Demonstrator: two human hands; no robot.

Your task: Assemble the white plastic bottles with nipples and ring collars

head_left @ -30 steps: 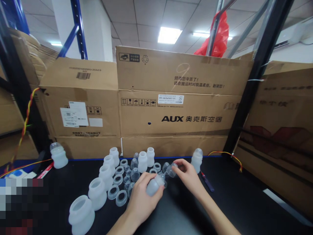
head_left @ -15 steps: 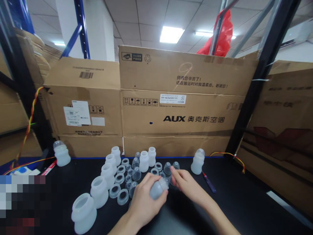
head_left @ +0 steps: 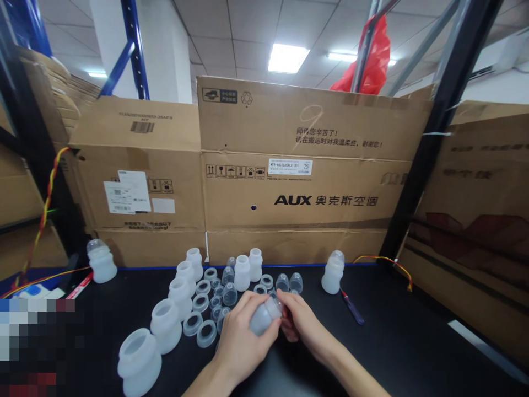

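Observation:
My left hand [head_left: 242, 339] is wrapped round a frosted baby bottle [head_left: 260, 321], which lies tilted with its neck to the right. A translucent collar ring sits at that neck. My right hand [head_left: 301, 320] has its thumb and curled fingers at the bottle's top end; what they cover there is partly hidden. Just beyond my hands lie loose collar rings [head_left: 206, 334], clear dome caps [head_left: 230, 295] and small clear nipples [head_left: 215, 301]. Open bottles [head_left: 166, 326] stand in a row to the left, and two more bottles [head_left: 242, 273] stand behind the caps.
Capped bottles stand at the back left [head_left: 102, 262] and back right [head_left: 333, 273]. A dark-handled tool [head_left: 352, 307] lies on the black table [head_left: 397, 342] at right. Cardboard [head_left: 306, 182] walls the back, with rack posts [head_left: 430, 127] at the sides. Red-yellow wires [head_left: 388, 259] trail along the rear.
My right hand has moved left and down from near the clear caps to the top of the bottle and closed there. My left hand keeps its hold on the bottle.

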